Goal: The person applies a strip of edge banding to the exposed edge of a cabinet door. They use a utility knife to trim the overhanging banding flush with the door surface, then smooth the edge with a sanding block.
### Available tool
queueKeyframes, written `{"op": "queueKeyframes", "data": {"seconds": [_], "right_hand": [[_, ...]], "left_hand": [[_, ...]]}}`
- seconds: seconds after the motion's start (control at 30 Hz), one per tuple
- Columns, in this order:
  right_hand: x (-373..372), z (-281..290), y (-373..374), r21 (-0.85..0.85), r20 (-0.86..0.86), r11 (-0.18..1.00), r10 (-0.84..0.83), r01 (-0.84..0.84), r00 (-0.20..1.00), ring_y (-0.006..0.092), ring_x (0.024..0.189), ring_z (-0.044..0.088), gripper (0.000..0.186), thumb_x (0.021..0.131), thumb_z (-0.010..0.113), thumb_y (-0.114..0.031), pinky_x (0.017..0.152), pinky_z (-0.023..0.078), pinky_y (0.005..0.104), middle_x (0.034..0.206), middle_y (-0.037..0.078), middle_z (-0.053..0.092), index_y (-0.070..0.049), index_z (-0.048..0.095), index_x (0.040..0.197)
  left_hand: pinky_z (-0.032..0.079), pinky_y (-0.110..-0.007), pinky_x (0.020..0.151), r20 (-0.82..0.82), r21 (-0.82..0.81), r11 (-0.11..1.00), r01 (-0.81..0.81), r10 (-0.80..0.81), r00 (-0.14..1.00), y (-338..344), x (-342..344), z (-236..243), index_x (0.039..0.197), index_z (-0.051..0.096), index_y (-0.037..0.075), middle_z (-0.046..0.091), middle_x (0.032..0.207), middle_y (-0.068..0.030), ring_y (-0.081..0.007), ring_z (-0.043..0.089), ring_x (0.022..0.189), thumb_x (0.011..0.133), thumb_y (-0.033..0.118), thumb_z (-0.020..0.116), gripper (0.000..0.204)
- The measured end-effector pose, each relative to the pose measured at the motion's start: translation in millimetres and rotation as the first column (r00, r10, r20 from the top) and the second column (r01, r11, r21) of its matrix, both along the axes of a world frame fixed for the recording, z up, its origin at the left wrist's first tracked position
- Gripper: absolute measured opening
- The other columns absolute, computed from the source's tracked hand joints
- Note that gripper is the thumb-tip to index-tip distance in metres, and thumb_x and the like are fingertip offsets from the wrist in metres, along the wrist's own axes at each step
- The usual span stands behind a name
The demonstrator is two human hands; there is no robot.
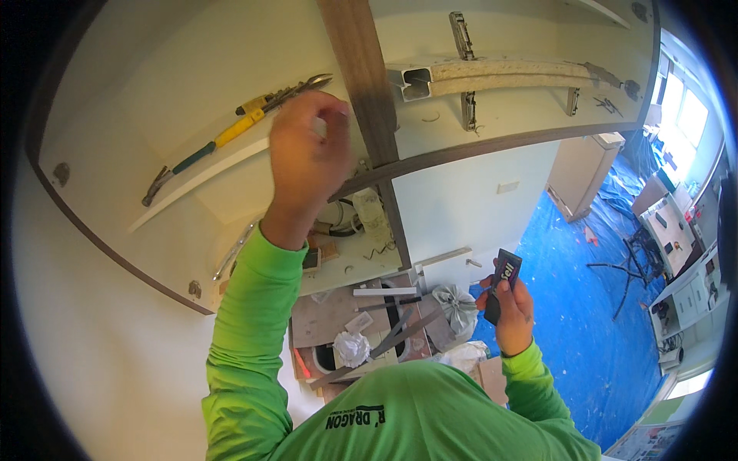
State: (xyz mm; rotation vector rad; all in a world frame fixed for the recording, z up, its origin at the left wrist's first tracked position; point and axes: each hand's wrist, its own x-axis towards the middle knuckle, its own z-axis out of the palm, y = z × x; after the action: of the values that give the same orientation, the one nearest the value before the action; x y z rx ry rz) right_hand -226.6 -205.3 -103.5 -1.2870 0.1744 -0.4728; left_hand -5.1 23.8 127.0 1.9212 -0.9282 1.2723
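From the distance I see the right hand (513, 311) grasping a flat dark rectangular block with pale lettering (506, 270), on the right and apart from the cabinet. The thumb presses across its face and the fingers go behind; I think this pinch is chosen because the block is thin, and it leaves most of the face uncovered.

The left hand (311, 150) is raised at the far left, in front of the open cream cabinet with brown edges (369, 84). Its fingers are curled, but it is blurred, so I cannot tell whether it holds something. It is nearest to the hand tool with metal tips and black and yellow parts (267, 104), and I cannot tell if they touch. The metal-headed hammer with a teal grip (192, 158) lies farther left, in the same compartment; probably both are kept there to be within easy reach.

In the right compartment, a long hollow metal profile with a rough beige side (523, 75) lies lengthwise, I suppose because it fits better so. Below, a blue plastic sheet (569, 323) covers the floor, likely to protect it.
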Motion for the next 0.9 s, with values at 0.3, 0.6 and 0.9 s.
{"op": "queueKeyframes", "data": {"seconds": [0.3,0.6,0.9], "right_hand": [[-1,-12,-18,0.014,-0.011,0.998,0.064,-0.064,0.998,0.0146,0.08,0.065,0.039,0.112,0.048,-0.02,0.071,0.053,0.0292,0.107,0.007,0.068,-0.001,0.054,0.146],[9,-3,-9,0.111,-0.006,0.985,0.132,-0.13,0.991,0.0088,0.078,0.06,0.039,0.113,0.049,-0.021,0.069,0.047,0.0237,0.099,0.002,0.066,-0.001,0.054,0.146],[83,103,1,-0.555,0.39,0.831,0.286,-0.024,0.875,0.0306,0.086,0.071,0.027,0.104,0.057,-0.007,0.072,0.057,0.0365,0.103,0.019,0.069,0.006,0.06,0.128]], "left_hand": [[0.051,-0.028,0.084,-0.146,-0.07,0.998,0.001,-0.011,0.989,-5,-6,-1,0.094,0.074,0.001,0.075,0.092,-0.0055,-0.0132,0.068,0.088,0.096,0.013,0.072,0.012],[0.048,-0.028,0.071,-0.255,-0.311,0.929,0.2,-0.285,0.924,5,-1,8,0.087,0.062,0.001,0.063,0.078,-0.0056,-0.0149,0.059,0.075,0.101,0.013,0.058,0.019],[0.043,-0.036,0.109,-0.206,-0.11,0.981,0.16,-0.18,0.962,-6,-9,-8,0.137,0.055,0.001,0.062,0.133,-0.0135,-0.0227,0.058,0.123,0.091,0.003,0.055,0.047]]}}
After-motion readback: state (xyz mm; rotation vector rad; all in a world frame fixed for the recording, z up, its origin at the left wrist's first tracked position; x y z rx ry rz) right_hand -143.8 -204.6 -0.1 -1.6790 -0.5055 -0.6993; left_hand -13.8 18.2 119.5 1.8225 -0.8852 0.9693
